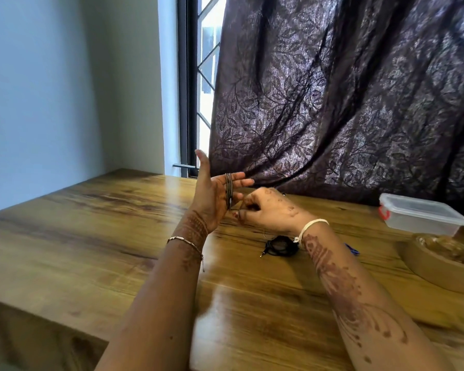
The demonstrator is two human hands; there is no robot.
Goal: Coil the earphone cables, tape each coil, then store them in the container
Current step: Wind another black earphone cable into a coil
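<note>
Head view: the left hand is raised over the counter, fingers straight and relaxed, with a thin earphone cable looped round them. Just right of it, the right hand pinches the loops' lower end with curled fingers. A black coiled earphone lies under the right wrist. The clear container and tape roll sit well right.

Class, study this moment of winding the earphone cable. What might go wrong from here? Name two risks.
The cable sits in loops round the straight fingers of the left hand, so it may slip off and unwind. The tape roll lies away on the right while the right hand pinches the cable; reaching for it may loosen the coil.
</note>
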